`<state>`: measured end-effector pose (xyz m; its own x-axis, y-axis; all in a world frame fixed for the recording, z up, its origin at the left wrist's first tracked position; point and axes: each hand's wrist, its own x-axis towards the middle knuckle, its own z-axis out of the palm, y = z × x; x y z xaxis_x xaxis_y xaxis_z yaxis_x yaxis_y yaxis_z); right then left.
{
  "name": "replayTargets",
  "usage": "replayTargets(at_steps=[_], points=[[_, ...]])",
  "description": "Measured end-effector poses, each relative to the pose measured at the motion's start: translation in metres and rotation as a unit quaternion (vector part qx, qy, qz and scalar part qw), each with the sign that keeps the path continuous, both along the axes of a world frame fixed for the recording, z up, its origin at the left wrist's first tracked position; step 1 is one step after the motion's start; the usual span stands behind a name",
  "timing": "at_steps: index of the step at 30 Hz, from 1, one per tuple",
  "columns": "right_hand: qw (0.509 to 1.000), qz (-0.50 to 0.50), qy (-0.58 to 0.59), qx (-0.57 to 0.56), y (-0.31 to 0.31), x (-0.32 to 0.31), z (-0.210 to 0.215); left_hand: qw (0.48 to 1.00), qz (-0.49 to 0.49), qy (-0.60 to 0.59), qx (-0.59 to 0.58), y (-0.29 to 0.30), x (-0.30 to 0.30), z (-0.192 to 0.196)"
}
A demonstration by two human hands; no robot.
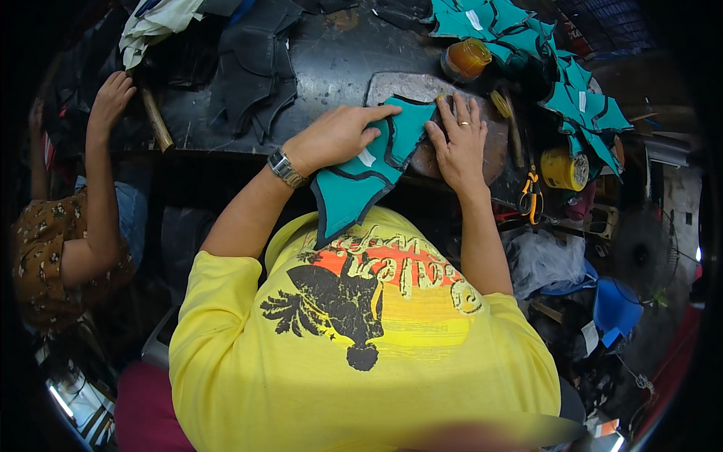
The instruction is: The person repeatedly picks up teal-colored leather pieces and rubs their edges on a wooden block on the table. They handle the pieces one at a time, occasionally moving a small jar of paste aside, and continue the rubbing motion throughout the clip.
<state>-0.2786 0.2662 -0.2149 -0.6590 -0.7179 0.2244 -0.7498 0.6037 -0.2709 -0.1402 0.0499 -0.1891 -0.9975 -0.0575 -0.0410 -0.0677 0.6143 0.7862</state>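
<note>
A teal shoe-upper-like piece with black trim (pixel 350 197) lies partly on a worn flat slab (pixel 494 147) at the table's near edge, its lower point hanging toward my yellow shirt. My left hand (pixel 331 139) rests on the piece with the index finger stretched out along its upper part; the other fingers are mostly hidden beneath the hand. On the slab lies my right hand (pixel 461 147), fingers extended and spread, the thumb touching the piece's right edge. Nothing shows within its grip.
Beyond the slab stands a jar with amber contents (pixel 465 60). More teal pieces (pixel 587 105) drape over the table's right side, near a yellow container (pixel 563 169) and orange-handled pliers (pixel 532 197). Black pieces (pixel 252 71) lie left. A co-worker's hand (pixel 113 98) is by a wooden handle (pixel 157 122).
</note>
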Motion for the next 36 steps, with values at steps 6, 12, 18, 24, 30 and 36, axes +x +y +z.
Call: replayTargets(at_steps=[6,12,18,24,30,36], points=[[0.999,0.028,0.006,0.026,0.010,0.007,0.007,1.000,-0.003,-0.010,-0.013,-0.001,0.001,0.003],[0.991,0.090,0.089,0.041,0.027,0.015,0.012,0.999,0.000,-0.034,0.039,-0.001,0.000,0.006],[0.992,0.113,0.058,-0.026,0.029,0.016,0.008,0.997,-0.036,-0.047,0.057,-0.006,0.007,0.007],[0.941,0.121,-0.199,-0.244,0.029,-0.005,0.024,0.991,-0.041,0.094,0.084,-0.013,0.012,0.007],[0.944,0.051,-0.020,-0.326,0.009,-0.065,0.070,0.963,0.130,0.226,0.065,-0.022,-0.029,-0.001],[0.977,0.015,0.211,-0.021,-0.015,-0.111,0.067,0.963,0.152,0.221,-0.007,-0.002,-0.045,-0.030]])
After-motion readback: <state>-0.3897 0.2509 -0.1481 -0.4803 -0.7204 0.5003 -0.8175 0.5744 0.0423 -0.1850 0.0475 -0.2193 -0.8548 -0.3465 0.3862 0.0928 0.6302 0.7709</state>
